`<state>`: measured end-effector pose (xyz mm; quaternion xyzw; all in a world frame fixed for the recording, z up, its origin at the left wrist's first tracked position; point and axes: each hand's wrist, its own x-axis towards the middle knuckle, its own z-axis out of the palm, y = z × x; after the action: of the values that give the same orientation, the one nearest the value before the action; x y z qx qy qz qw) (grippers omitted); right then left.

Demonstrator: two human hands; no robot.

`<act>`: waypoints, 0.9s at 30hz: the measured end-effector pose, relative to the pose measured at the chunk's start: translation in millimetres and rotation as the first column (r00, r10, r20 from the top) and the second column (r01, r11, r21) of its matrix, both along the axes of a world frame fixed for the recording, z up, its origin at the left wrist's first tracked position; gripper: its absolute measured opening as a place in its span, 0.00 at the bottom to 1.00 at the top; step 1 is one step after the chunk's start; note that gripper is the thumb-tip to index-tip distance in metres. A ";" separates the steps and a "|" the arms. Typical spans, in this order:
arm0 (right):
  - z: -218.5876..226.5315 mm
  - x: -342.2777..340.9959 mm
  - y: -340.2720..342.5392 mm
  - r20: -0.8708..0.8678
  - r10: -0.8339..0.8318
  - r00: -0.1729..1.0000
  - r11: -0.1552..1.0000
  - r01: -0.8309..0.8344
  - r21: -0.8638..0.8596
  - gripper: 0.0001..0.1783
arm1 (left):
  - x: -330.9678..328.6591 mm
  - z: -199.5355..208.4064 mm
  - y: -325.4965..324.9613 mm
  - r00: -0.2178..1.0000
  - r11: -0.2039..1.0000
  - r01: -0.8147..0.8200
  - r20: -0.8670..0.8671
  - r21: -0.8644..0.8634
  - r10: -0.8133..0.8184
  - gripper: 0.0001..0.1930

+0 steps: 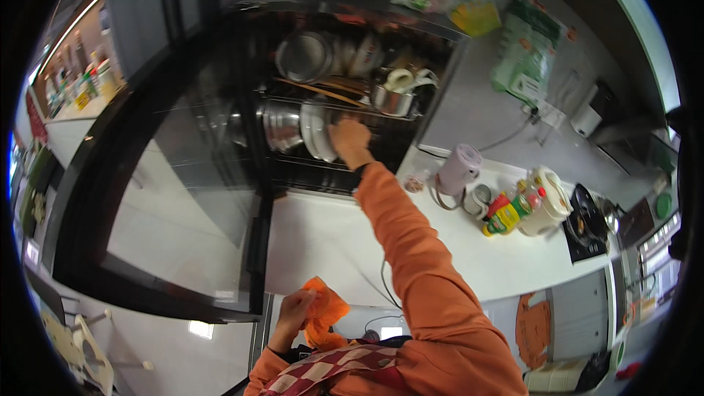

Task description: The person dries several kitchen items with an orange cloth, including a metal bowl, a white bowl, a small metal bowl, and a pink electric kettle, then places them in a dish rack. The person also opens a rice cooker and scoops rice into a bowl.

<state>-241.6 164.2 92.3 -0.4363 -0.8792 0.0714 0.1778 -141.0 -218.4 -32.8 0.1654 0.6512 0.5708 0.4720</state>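
My right hand (350, 138) reaches into a dark cabinet with wire racks, its fingers curled beside the white plates (317, 132) standing on edge. Whether it grips a plate or something else there is hidden. Left of those plates, shiny metal dishes (281, 126) also stand on edge. On the rack above are a round metal pan (303, 56), wooden chopsticks (323, 92) and a metal container (392, 101) holding white-handled utensils. Low in front of my body, my left hand (295, 312) is closed on a bunched orange cloth (325, 311).
The cabinet's dark glass door (255, 249) swings out on the left. Along the white counter (330, 249) stand a pale pink jug (460, 169), a glass mug (479, 198), bottles (513, 209) and a black wok (584, 216). Bags (524, 59) hang on the right wall.
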 end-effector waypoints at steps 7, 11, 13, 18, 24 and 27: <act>-21.3 2.5 -33.5 -0.130 0.220 0.967 0.970 -0.201 0.139 0.35 | -4.0 -24.8 7.0 0.999 0.988 -0.016 -0.037 0.155 0.022 0.16; -36.8 36.8 -64.2 -0.309 0.441 0.842 0.884 -0.349 0.311 0.28 | -6.2 -28.3 13.4 0.999 0.989 -0.008 -0.049 0.145 0.015 0.16; -53.0 72.8 -92.2 -0.293 0.651 0.701 0.754 -0.643 0.135 0.23 | -3.9 -25.0 22.7 0.996 0.970 -0.062 -0.050 0.236 0.076 0.16; -85.6 189.8 -138.6 -0.456 0.661 0.596 0.304 -0.768 -0.563 0.42 | -2.7 3.3 47.3 0.992 0.922 0.038 0.097 0.385 -0.081 0.19; -73.8 309.8 -137.0 -0.543 0.191 0.818 0.290 -0.576 -0.764 0.31 | 33.1 29.5 99.3 0.927 0.841 0.299 0.072 0.451 -0.369 0.29; -56.9 367.7 -129.0 -0.613 -0.131 0.779 0.260 -0.570 -0.779 0.17 | 62.7 36.9 122.0 0.897 0.811 0.433 -0.098 0.395 -0.431 0.32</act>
<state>126.1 35.2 35.4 -0.2736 -0.6171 0.7273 0.1241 -78.3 -96.4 4.1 0.4045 0.4643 0.5710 0.5429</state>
